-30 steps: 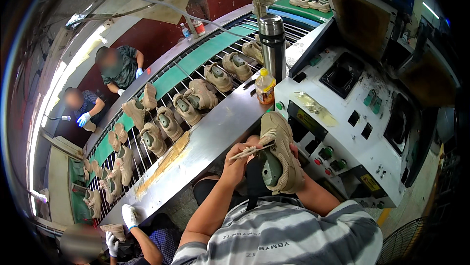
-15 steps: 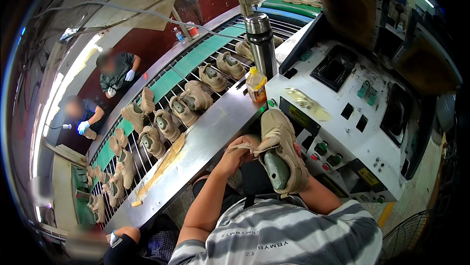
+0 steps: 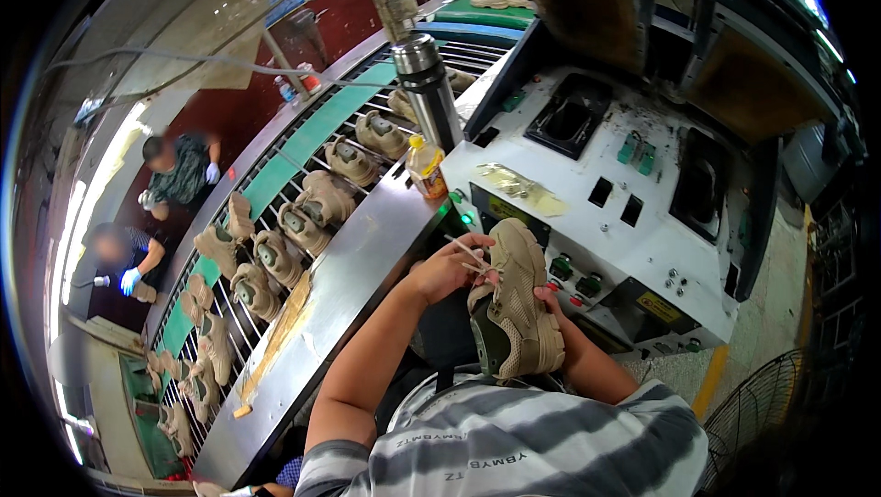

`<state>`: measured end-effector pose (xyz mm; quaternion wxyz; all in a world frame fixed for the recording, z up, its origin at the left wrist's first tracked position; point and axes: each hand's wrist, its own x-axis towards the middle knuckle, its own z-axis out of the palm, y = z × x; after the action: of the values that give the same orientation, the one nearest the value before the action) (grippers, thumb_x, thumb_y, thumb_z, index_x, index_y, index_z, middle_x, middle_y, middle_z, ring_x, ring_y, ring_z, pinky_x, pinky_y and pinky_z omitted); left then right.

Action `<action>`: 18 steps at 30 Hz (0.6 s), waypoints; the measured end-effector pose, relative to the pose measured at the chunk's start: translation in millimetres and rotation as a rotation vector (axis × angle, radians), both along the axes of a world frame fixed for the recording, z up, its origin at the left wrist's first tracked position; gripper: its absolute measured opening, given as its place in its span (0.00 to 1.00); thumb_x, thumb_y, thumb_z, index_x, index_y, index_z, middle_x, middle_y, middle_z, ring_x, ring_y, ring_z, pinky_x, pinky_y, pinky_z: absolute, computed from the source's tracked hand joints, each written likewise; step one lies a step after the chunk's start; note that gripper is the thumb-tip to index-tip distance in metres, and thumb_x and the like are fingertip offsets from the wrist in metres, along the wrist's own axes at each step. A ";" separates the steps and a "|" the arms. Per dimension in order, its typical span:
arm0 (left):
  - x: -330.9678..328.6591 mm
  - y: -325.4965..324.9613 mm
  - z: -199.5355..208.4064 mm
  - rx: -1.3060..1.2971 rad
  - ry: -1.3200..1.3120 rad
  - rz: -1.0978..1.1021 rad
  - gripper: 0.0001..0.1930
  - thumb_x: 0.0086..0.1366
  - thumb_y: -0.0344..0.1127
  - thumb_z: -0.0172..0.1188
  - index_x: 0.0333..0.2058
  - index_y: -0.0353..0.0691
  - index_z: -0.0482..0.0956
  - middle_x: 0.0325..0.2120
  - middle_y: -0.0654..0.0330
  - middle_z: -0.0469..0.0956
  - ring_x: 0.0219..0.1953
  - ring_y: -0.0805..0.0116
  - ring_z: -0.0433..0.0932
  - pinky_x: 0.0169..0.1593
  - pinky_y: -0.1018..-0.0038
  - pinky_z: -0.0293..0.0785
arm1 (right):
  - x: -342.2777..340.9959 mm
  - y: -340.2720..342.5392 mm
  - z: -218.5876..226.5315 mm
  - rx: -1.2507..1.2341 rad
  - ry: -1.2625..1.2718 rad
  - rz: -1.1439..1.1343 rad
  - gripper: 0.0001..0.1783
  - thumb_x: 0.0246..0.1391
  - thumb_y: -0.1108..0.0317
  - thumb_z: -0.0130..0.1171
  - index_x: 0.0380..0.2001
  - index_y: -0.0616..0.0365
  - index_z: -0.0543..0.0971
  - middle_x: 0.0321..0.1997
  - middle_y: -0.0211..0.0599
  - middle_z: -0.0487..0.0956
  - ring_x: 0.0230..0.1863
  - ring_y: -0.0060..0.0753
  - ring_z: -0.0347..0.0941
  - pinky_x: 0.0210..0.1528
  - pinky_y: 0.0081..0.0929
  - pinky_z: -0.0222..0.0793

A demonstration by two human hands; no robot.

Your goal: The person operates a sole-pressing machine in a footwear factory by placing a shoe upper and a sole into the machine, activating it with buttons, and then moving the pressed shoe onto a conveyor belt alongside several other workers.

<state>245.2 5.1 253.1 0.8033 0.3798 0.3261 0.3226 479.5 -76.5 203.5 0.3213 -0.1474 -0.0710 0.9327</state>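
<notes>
A beige mesh sneaker [image 3: 532,309] with a chunky sole is held up in front of my chest, toe pointing away. Its opening is turned to the left, where part of a green shoe last [image 3: 493,343] shows inside. My left hand [image 3: 450,268] is closed on the shoelaces [image 3: 477,264] at the shoe's left side, and thin lace ends stick out by the fingers. On the sole side, my right hand [image 3: 558,313] grips the sneaker from the right; most of its fingers are hidden behind the shoe.
A roller conveyor [image 3: 275,212] with several beige sneakers runs along the left behind a metal ledge [image 3: 367,254]. A thermos [image 3: 427,84] and a yellow-labelled bottle [image 3: 425,167] stand beside the white machine [image 3: 587,194] with raised lids. Two people work across the conveyor. A wire fan [image 3: 752,424] is at lower right.
The sneaker has rolled so its opening faces left and its sole faces right. My left hand still has the laces, now farther up along the shoe. The whole view has swung to the right.
</notes>
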 end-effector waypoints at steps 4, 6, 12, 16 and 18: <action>37.9 4.6 -10.0 -0.077 0.028 -0.118 0.20 0.63 0.27 0.57 0.53 0.41 0.68 0.35 0.62 0.74 0.42 0.67 0.77 0.47 0.74 0.72 | 40.7 3.1 -34.2 0.045 -0.056 -0.064 0.43 0.45 0.49 0.57 0.62 0.61 0.63 0.58 0.50 0.72 0.56 0.49 0.70 0.61 0.44 0.64; 53.9 -0.9 -25.8 -0.059 -0.099 -0.132 0.18 0.63 0.25 0.56 0.52 0.41 0.69 0.37 0.60 0.76 0.42 0.67 0.78 0.46 0.73 0.74 | 72.7 2.3 -42.8 0.078 0.005 -0.112 0.43 0.43 0.50 0.57 0.61 0.62 0.63 0.57 0.51 0.72 0.55 0.52 0.71 0.61 0.46 0.65; 48.9 -21.9 -178.2 0.443 0.454 0.028 0.07 0.63 0.28 0.54 0.39 0.37 0.77 0.34 0.59 0.81 0.36 0.67 0.79 0.42 0.71 0.74 | 199.7 -7.8 -10.4 0.224 -0.162 -0.610 0.41 0.41 0.57 0.57 0.61 0.60 0.63 0.51 0.47 0.76 0.50 0.50 0.73 0.56 0.46 0.69; 49.0 -46.4 -202.0 0.649 0.895 0.135 0.08 0.58 0.33 0.58 0.35 0.37 0.79 0.28 0.52 0.81 0.32 0.57 0.81 0.38 0.68 0.75 | 371.4 35.5 -6.6 0.393 -1.296 -1.000 0.41 0.44 0.65 0.56 0.65 0.54 0.59 0.51 0.39 0.74 0.49 0.39 0.72 0.53 0.36 0.69; 47.7 -49.5 -196.3 0.622 0.907 0.182 0.08 0.57 0.33 0.59 0.35 0.38 0.80 0.27 0.52 0.81 0.31 0.58 0.81 0.37 0.69 0.75 | 339.1 77.0 81.6 0.623 -1.341 -1.280 0.48 0.41 0.62 0.62 0.67 0.54 0.54 0.60 0.40 0.67 0.54 0.37 0.69 0.54 0.32 0.66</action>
<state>292.9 -44.4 56.7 0.4015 0.6701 0.5599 0.2763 818.6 0.5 285.1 0.6846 -0.5664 -0.3885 0.2442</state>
